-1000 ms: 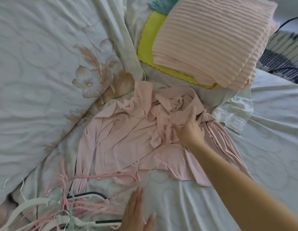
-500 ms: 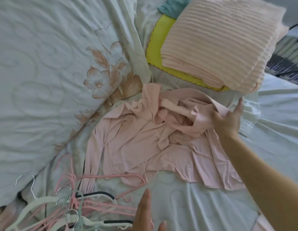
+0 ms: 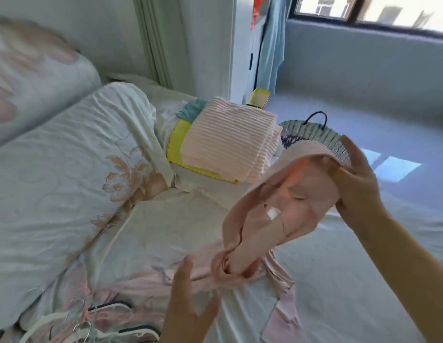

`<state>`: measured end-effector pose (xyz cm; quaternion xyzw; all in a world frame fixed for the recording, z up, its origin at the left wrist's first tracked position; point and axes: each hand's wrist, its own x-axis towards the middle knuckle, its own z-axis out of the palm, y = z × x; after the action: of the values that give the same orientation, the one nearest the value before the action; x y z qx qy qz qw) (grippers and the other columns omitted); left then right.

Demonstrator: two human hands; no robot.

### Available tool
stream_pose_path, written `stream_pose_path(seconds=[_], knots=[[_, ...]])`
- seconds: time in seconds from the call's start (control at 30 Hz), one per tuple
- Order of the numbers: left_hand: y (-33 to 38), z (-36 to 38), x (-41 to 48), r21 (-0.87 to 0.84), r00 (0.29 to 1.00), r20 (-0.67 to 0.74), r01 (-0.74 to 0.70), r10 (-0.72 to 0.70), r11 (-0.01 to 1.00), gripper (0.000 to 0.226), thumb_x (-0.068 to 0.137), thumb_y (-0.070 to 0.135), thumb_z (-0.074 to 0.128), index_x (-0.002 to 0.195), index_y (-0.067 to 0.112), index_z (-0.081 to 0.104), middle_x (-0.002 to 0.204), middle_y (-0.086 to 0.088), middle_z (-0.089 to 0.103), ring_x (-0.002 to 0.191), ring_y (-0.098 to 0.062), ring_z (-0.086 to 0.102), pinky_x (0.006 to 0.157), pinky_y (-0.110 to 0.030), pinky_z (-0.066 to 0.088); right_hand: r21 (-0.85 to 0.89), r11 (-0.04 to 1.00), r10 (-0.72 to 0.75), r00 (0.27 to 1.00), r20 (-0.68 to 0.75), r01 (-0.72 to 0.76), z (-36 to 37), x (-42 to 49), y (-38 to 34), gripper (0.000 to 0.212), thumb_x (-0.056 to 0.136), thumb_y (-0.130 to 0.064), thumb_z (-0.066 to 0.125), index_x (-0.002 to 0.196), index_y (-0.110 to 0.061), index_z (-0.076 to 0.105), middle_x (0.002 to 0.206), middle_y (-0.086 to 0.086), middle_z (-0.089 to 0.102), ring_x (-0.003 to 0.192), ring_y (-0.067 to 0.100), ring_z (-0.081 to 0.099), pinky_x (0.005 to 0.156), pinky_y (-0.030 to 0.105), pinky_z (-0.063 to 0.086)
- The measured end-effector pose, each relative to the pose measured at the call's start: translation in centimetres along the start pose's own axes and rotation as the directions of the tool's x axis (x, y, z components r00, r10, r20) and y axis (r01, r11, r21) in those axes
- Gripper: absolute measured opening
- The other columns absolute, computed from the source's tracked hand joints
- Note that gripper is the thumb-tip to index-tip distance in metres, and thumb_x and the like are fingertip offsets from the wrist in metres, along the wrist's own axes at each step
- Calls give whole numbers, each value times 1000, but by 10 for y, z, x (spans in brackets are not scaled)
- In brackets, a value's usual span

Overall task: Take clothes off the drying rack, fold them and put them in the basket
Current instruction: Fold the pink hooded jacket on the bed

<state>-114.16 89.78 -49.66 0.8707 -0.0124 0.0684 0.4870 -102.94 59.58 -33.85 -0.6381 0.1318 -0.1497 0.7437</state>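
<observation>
A pale pink garment (image 3: pixel 284 201) hangs lifted above the bed, with my right hand (image 3: pixel 356 186) gripping its upper edge. Its lower part trails twisted down onto the sheet. My left hand (image 3: pixel 188 308) is open, fingers spread, just below and left of the hanging cloth, not holding it. A dark woven basket (image 3: pixel 312 134) with a loop handle stands on the floor beyond the bed's edge, partly hidden by the garment. A folded stack, pink striped cloth (image 3: pixel 227 139) on a yellow one, lies on the bed beside the basket.
A rolled quilt with a flower print (image 3: pixel 67 174) fills the left of the bed. Several hangers (image 3: pixel 86 320) lie tangled at the lower left. Blue and red clothes (image 3: pixel 272 43) hang by the window at the back. Bare floor lies to the right.
My right hand has lifted the pink garment off the bed and up to the right. My head has tilted up, bringing the basket, wall and window into view. My left hand has risen.
</observation>
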Motion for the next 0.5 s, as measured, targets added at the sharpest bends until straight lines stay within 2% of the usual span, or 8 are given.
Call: stream_pose_path(seconds=[0.07, 0.13, 0.2, 0.27, 0.33, 0.4, 0.43, 0.5], knots=[[61, -5, -11, -43, 995, 77, 72, -69, 996, 92, 68, 81, 52, 144, 43, 19, 149, 11, 30, 135, -5, 34, 106, -19, 30, 37, 999, 6, 1000, 24, -7, -18, -19, -51, 63, 84, -12, 69, 141, -24, 45, 90, -3, 70, 78, 10, 65, 68, 23, 56], [102, -5, -11, -42, 990, 135, 50, -44, 998, 113, 58, 84, 54, 148, 29, 12, 151, 3, 26, 139, -13, 29, 107, -23, 25, 21, 999, -29, 998, 50, 28, -32, -41, -94, 58, 87, -10, 65, 140, -26, 46, 98, 1, 69, 83, 11, 65, 68, 22, 54], [134, -4, -5, 10, 986, 143, 80, -81, 997, 130, 51, 86, 56, 151, 16, 12, 154, -7, 24, 141, -19, 25, 108, -23, 20, 31, 997, -74, 990, 124, 70, -45, -61, -130, 70, 78, -19, 73, 140, -28, 44, 90, -4, 72, 82, 10, 66, 68, 22, 53], [165, -3, -2, 52, 992, 117, 38, -44, 998, 137, 49, 94, 47, 152, 11, 12, 154, -12, 24, 142, -23, 23, 110, -28, 19, -2, 993, -115, 977, 180, 117, -56, -80, -161, 90, 58, -34, 80, 139, -31, 42, 79, -8, 71, 77, 8, 66, 67, 23, 53], [192, -3, 1, -6, 997, 75, 27, -26, 1000, 139, 47, 93, 49, 152, 11, 11, 157, -12, 20, 144, -23, 20, 114, -35, 19, -31, 988, -142, 963, 230, 153, -68, -97, -183, 98, 49, -45, 85, 137, -35, 43, 75, -10, 70, 73, 7, 65, 65, 23, 53], [225, -6, 4, -90, 996, 92, -6, 14, 996, 139, 45, 87, 59, 153, 15, 8, 157, -5, 19, 144, -17, 19, 115, -34, 20, -36, 986, -151, 957, 248, 164, -79, -112, -198, 97, 46, -52, 88, 132, -40, 46, 81, -6, 72, 74, 10, 65, 67, 24, 54], [242, -7, 5, -94, 989, 135, -47, 59, 994, 136, 45, 81, 63, 153, 19, 8, 156, 1, 21, 142, -12, 21, 113, -30, 21, -48, 984, -156, 958, 239, 172, -84, -119, -203, 89, 53, -49, 86, 132, -40, 46, 84, -4, 73, 75, 11, 66, 68, 26, 54], [278, -7, -2, -21, 945, 269, -185, 184, 982, 121, 50, 73, 64, 151, 33, 11, 146, 15, 30, 132, -3, 31, 107, -26, 28, -64, 978, -180, 956, 232, 200, -93, -133, -213, 66, 81, -20, 74, 139, -34, 43, 85, -5, 74, 75, 11, 67, 69, 27, 54]])
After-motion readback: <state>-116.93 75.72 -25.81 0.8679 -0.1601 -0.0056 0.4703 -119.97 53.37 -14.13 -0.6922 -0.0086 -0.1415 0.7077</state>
